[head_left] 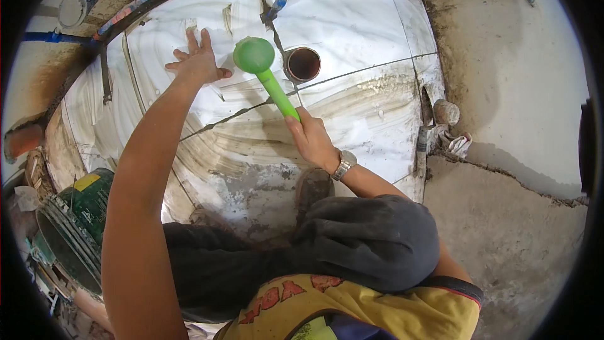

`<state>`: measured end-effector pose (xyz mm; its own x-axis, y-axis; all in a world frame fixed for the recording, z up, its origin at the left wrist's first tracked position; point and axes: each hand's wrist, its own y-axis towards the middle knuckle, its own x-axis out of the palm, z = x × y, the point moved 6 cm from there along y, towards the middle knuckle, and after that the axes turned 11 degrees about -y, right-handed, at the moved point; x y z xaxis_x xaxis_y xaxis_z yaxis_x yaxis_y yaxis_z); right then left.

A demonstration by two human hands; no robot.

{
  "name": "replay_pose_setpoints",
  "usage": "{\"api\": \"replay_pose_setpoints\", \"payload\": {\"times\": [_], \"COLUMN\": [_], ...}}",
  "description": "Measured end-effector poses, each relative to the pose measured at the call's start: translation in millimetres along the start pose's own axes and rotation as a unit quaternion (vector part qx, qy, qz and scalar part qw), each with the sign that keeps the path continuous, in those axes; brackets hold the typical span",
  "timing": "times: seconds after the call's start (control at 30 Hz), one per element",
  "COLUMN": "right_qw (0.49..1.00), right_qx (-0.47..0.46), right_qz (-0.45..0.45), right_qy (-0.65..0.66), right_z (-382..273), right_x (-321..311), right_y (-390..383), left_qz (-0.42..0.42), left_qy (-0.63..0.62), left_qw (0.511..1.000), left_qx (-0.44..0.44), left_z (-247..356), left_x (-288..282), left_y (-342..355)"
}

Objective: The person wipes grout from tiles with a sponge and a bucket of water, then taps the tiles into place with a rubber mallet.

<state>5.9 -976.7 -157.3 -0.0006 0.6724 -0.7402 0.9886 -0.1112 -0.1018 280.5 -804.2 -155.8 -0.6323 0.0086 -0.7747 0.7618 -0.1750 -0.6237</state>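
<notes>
Over smeared white tiles (352,31), green mallet (267,80) clamped by its lower end in right hand (313,140), head near brown pipe opening (304,74). Left hand (198,66) apart from right, fingers spread, palm down against tile, left of mallet.

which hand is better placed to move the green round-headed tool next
Probably the right hand: it grips the green round-headed tool by its handle, while the left hand is spread open over smeared white tile.
</notes>
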Motion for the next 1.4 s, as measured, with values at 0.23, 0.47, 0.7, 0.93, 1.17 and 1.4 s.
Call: {"api": "replay_pose_setpoints", "payload": {"times": [0.23, 0.47, 0.7, 0.93, 1.17, 1.4], "right_qw": [1.0, 1.0, 0.998, 1.0, 1.0, 0.999], "right_qx": [0.02, 0.015, 0.049, 0.022, 0.023, 0.024], "right_qz": [-0.01, -0.006, -0.03, -0.006, -0.013, -0.02], "right_qy": [-0.007, -0.01, 0.016, 0.001, 0.001, 0.004], "right_z": [15.5, 13.0, 17.3, 24.8, 16.5, 8.7], "right_x": [10.9, 7.2, 7.7, 12.9, -0.4, 7.2], "right_y": [3.7, 5.6, 14.8, 9.3, 8.5, 7.9], "left_qz": [0.005, -0.001, -0.001, 0.0, -0.01, -0.003], "left_qy": [-0.002, 0.002, 0.014, 0.008, 0.026, 0.03], "left_qw": [1.0, 1.0, 1.0, 1.0, 1.0, 0.999], "left_qx": [0.001, -0.007, -0.009, -0.001, -0.011, -0.011], "left_z": [3.5, 9.6, 2.1, 3.5, 11.3, 4.0], "left_x": [-1.1, -2.3, 0.8, 2.8, -6.7, -4.5], "left_y": [1.4, -2.2, 5.1, 3.4, -4.8, -3.8]}}
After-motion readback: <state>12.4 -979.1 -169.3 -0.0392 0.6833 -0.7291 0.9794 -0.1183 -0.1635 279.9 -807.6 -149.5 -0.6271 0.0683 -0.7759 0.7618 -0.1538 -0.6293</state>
